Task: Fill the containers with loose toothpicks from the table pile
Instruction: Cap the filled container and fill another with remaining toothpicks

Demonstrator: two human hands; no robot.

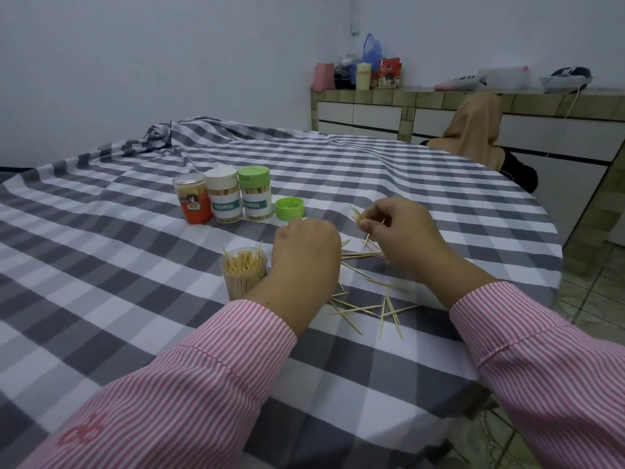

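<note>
An open clear container (244, 272), packed with upright toothpicks, stands just left of my left hand (306, 245). That hand hovers over the cloth with its fingers curled under; whatever they hold is hidden. My right hand (395, 228) pinches a small bunch of toothpicks (360, 216) between thumb and fingertips, raised above the cloth. Loose toothpicks (368, 308) lie scattered between and below my hands. Three closed containers stand further back: a red one (193, 199), a white-lidded one (225, 195) and a green-lidded one (256, 192).
A loose green lid (289, 208) lies beside the green-lidded container. The round table (135, 252) wears a grey-and-white checked cloth, bunched at the far left. A person in a tan head covering (473, 130) sits beyond the far edge. A tiled counter (439, 96) with clutter runs behind.
</note>
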